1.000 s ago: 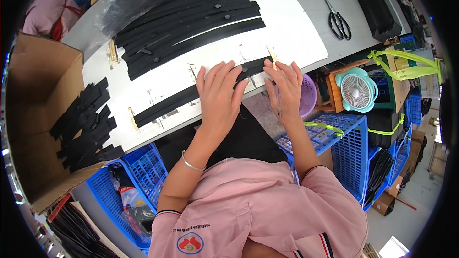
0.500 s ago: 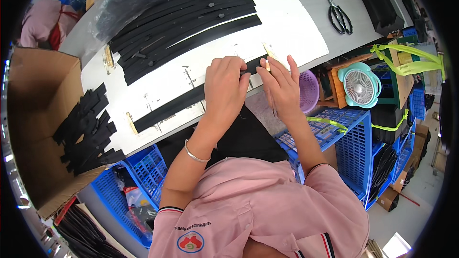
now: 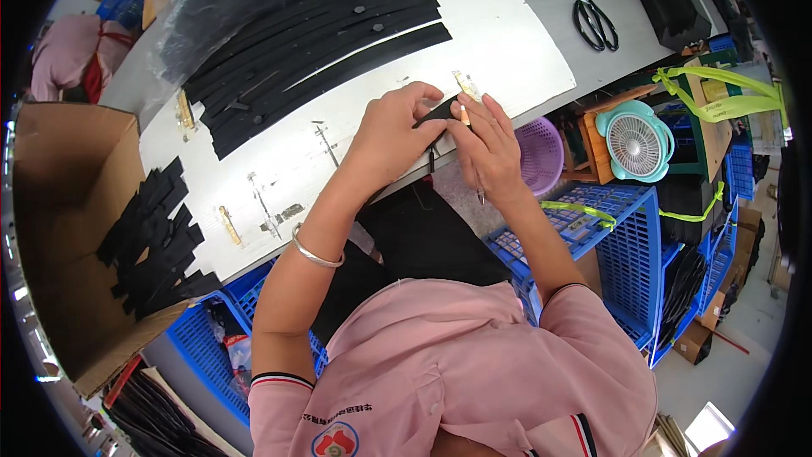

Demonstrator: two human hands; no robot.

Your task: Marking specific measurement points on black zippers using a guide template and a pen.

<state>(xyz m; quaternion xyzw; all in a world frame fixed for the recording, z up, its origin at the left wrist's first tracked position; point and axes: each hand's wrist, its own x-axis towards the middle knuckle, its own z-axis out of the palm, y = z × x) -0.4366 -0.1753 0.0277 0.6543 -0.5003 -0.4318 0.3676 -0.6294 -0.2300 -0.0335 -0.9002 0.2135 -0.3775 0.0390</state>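
My left hand is closed on a black fabric strip near the front edge of the white board. A short stretch of the strip shows between my hands, and part hangs over the edge below them. My right hand presses on the strip's right end, its fingers curled round a slim pen-like tool. The tool's silvery end sticks out below the palm; its middle is hidden. Farther back on the board, several long black strips lie side by side with small dark lumps on them.
Scissors lie at the back right. An open cardboard box stands left, beside a pile of short black pieces. Clear plastic covers the back left. To the right are a purple basket, a turquoise fan and blue crates.
The strip that lay along the board's front edge has been drawn off its left stretch, baring the marks there. My left hand has shifted slightly left and turned; my right stays near the strip's right end.
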